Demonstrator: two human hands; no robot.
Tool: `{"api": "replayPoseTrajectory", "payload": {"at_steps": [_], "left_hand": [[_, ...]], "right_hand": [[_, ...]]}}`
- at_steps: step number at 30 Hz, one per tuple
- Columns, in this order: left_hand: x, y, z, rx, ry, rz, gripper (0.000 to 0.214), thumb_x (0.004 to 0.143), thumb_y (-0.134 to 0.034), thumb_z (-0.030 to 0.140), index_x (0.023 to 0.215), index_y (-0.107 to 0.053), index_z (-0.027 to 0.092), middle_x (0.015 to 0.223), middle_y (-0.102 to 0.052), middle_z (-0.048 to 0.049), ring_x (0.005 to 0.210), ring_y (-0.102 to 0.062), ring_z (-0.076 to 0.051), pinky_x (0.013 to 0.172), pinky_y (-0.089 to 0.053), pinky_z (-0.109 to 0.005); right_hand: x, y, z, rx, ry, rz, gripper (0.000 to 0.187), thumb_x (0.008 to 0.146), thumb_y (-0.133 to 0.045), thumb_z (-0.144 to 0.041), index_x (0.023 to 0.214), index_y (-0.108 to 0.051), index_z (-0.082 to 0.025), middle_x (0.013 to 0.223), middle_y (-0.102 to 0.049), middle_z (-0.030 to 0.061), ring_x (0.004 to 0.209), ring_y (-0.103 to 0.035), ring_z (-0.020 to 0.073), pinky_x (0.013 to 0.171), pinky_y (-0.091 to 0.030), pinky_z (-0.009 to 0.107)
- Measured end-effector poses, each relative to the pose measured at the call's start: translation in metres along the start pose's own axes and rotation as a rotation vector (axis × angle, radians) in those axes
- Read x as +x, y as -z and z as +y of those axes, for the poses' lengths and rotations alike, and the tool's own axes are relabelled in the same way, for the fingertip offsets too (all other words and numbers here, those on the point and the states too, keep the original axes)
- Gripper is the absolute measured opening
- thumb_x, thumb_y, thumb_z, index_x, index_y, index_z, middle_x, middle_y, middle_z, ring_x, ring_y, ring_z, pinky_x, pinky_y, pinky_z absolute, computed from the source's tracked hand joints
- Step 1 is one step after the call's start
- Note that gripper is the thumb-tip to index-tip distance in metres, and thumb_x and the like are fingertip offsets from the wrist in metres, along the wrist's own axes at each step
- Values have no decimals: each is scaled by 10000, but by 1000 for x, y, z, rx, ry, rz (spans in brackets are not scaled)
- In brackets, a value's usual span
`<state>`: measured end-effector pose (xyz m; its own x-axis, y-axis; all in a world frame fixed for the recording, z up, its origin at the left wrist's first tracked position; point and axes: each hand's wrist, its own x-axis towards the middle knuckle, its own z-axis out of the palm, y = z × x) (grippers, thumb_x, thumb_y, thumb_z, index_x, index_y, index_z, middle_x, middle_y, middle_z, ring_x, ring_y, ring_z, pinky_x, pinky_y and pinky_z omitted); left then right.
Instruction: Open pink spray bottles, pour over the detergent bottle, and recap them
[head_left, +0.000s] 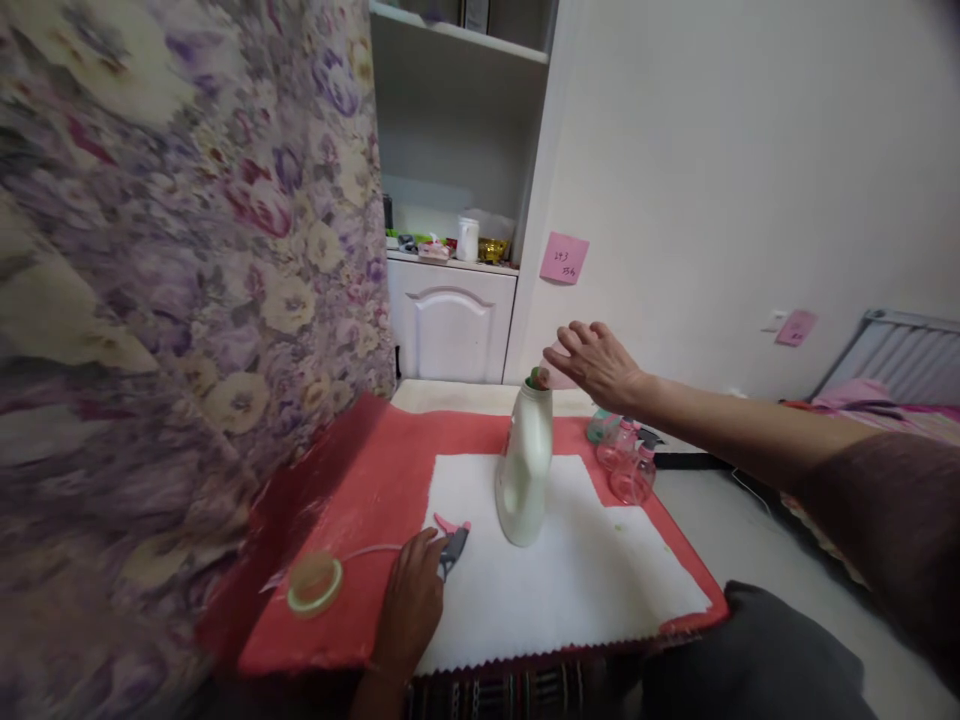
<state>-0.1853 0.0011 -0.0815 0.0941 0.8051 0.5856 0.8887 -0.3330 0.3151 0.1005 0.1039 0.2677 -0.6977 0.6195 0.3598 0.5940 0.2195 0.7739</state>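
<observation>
A pale green-white plastic jug (527, 470) with a built-in handle stands upright on the white cloth. At its open mouth is a small green piece (537, 378). My right hand (596, 365) is right above the mouth, fingers bent and thumb side at the green piece. A pale pink see-through patch shows behind that hand; what it is I cannot make out. My left hand (412, 590) is closed over a grey and pink spray trigger head (453, 548) lying on the cloth. Its thin tube (371, 549) sticks out to the left.
A roll of clear tape (315, 584) lies on the red table cover (360, 500) at left. Several see-through spray bottles (634, 475) stand at the right edge. A floral curtain (187, 300) hangs close on the left. Behind is a white cabinet (454, 325) with shelves.
</observation>
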Motion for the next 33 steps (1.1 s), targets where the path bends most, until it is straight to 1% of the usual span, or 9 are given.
{"api": "replayPoseTrajectory", "payload": {"at_steps": [5, 13, 15, 18, 21, 24, 26, 29, 33], "left_hand": [[2, 7, 7, 0, 39, -44, 525, 734, -372, -16, 1175, -576, 184, 1185, -603, -88, 1147, -540, -252, 1017, -462, -463], [-4, 2, 0, 84, 35, -16, 559, 733, -375, -19, 1224, -550, 179, 1230, -600, -98, 1182, -535, -258, 1015, -461, -469], [-5, 2, -1, 110, 41, -21, 554, 734, -380, -16, 1221, -559, 175, 1222, -607, -96, 1179, -539, -256, 1020, -458, -464], [-3, 7, 2, 128, 54, -37, 552, 733, -380, -19, 1212, -570, 181, 1210, -616, -89, 1175, -544, -248, 1038, -442, -459], [1, 12, 6, 112, 71, -66, 556, 725, -378, -17, 1199, -578, 193, 1197, -624, -82, 1154, -557, -242, 1020, -454, -451], [4, 13, 5, 86, 83, -86, 543, 727, -379, 4, 1194, -578, 197, 1186, -631, -83, 1131, -572, -240, 1008, -464, -453], [4, 12, 2, 74, 95, -101, 537, 723, -385, 24, 1191, -581, 199, 1186, -637, -85, 1135, -573, -245, 1027, -454, -463], [8, 12, -4, 80, 137, -164, 541, 700, -404, 52, 1185, -591, 201, 1203, -644, -94, 1153, -567, -264, 1052, -433, -474], [27, 26, 3, 127, 158, -310, 491, 726, -408, 55, 1145, -613, 208, 1187, -649, -97, 1146, -566, -262, 1025, -432, -426]], "right_hand": [[-9, -10, 5, 100, -72, -24, 594, 727, -551, -40, 1273, -466, -256, 1270, -517, 130, 1113, -442, 322, 775, -370, 386], [-26, -37, 2, 326, -145, 39, 671, 745, -575, -54, 1364, -422, -261, 1316, -503, 144, 1176, -459, 330, 837, -441, 396], [-35, -45, 3, 481, -206, 39, 715, 722, -633, -104, 1383, -410, -261, 1339, -490, 149, 1187, -466, 341, 867, -464, 424], [-62, -64, -7, 895, -395, 61, 772, 727, -684, -229, 1422, -353, -285, 1346, -476, 142, 1180, -497, 337, 878, -501, 469], [-105, -91, -51, 1449, -561, 102, 790, 727, -708, -349, 1418, -324, -363, 1368, -483, 106, 1225, -514, 333, 897, -511, 528], [-149, -116, -123, 1931, -675, -32, 820, 625, -750, -395, 1362, -392, -374, 1326, -534, 99, 1233, -535, 356, 900, -518, 546], [-173, -127, -173, 2123, -737, -25, 876, 528, -782, -412, 1324, -421, -352, 1351, -525, 97, 1267, -512, 364, 983, -477, 544], [-198, -131, -226, 2222, -851, 81, 852, 599, -732, -411, 1360, -378, -263, 1428, -480, 127, 1349, -441, 338, 1120, -352, 507], [-215, -125, -249, 2185, -909, 78, 887, 586, -734, -344, 1381, -358, -235, 1446, -465, 135, 1371, -413, 329, 1141, -331, 469]]}}
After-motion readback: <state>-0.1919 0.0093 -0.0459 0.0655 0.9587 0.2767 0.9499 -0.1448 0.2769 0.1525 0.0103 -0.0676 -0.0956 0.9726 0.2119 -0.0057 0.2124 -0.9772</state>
